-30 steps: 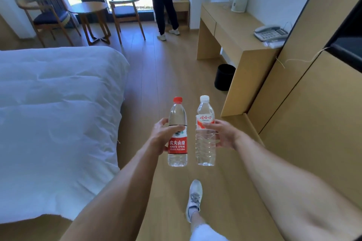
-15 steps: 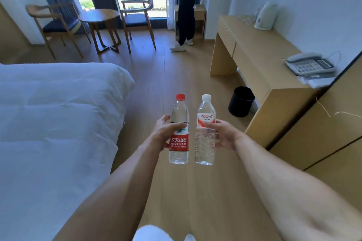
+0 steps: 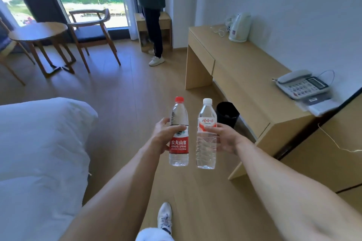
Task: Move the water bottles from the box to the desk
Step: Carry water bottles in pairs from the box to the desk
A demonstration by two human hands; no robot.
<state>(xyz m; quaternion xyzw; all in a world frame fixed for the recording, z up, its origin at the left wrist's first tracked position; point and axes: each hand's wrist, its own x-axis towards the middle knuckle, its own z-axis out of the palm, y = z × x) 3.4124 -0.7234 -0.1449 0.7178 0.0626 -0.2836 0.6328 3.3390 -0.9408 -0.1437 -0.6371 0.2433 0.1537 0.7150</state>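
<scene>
My left hand (image 3: 162, 136) grips a clear water bottle with a red cap and red label (image 3: 178, 139), held upright in front of me. Beside it, my right hand (image 3: 225, 136) grips a second clear bottle with a white cap and a white-and-red label (image 3: 206, 143), also upright. The two bottles are side by side, a small gap between them, above the wooden floor. The light wooden desk (image 3: 244, 76) stands ahead to the right, along the wall. No box is in view.
On the desk stand a white kettle (image 3: 240, 27) at the far end and a telephone (image 3: 302, 86) with papers near me. A black bin (image 3: 227, 114) sits under the desk. A white bed (image 3: 39, 152) fills the left. A person (image 3: 151, 11), chairs and a round table (image 3: 39, 32) stand by the window.
I have walked forward: the desk, bin and phone are closer and more to the centre. Both hands keep the same grip on the bottles.
</scene>
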